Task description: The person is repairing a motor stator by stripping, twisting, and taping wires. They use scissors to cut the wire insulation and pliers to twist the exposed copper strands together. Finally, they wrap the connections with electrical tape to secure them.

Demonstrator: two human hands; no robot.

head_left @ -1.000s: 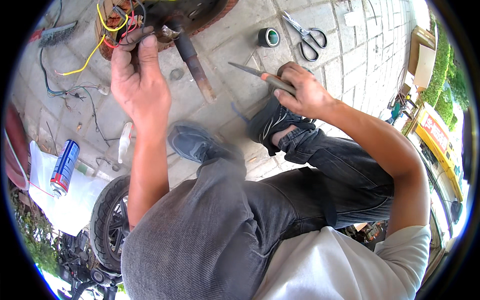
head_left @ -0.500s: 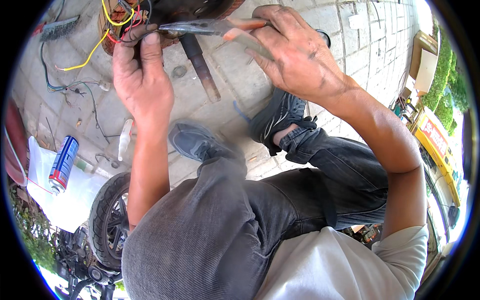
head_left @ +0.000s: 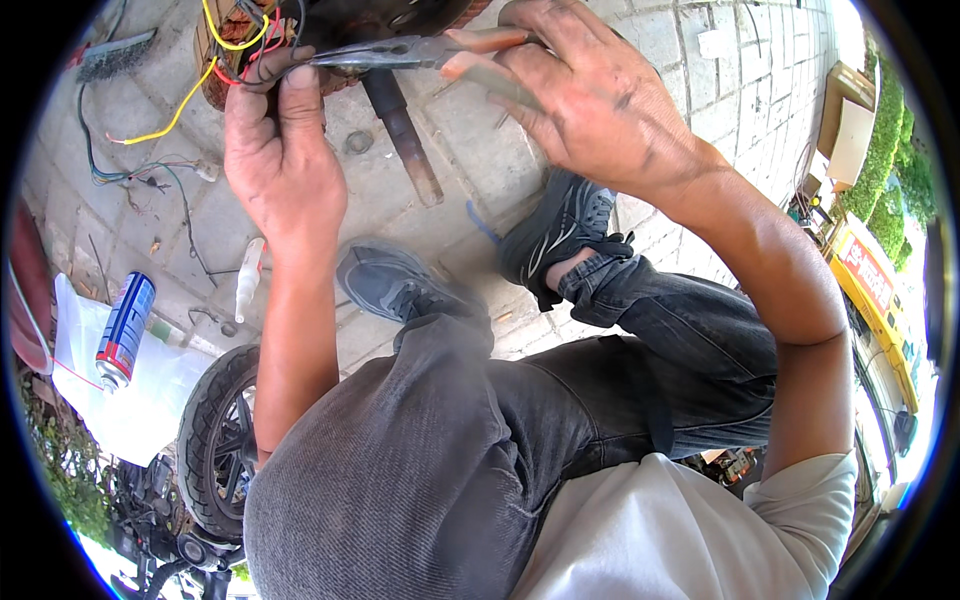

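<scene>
My right hand [head_left: 600, 105] grips long-nose pliers [head_left: 385, 55] with orange handles, their jaws pointing left. The tips of the jaws meet the fingertips of my left hand [head_left: 285, 150]. Thumb and forefinger of that hand are pinched on a thin black wire [head_left: 301, 22]; its end is hidden. Yellow [head_left: 184, 107] and red wires come out beside it, from a round part with copper windings [head_left: 212, 90] at the top edge. From this part a dark metal shaft [head_left: 405, 140] sticks out toward me.
Paving lies under my shoes. To the left are a wire brush [head_left: 118, 58], a loose cable [head_left: 100, 178], a small white bottle [head_left: 249, 280] and a blue spray can [head_left: 126, 330] on a plastic bag [head_left: 150, 410]. A wheel [head_left: 205, 450] stands beside my left forearm.
The pliers and my right hand have shifted slightly, with the handles a little higher and farther left. My left hand keeps its pinch almost in place.
</scene>
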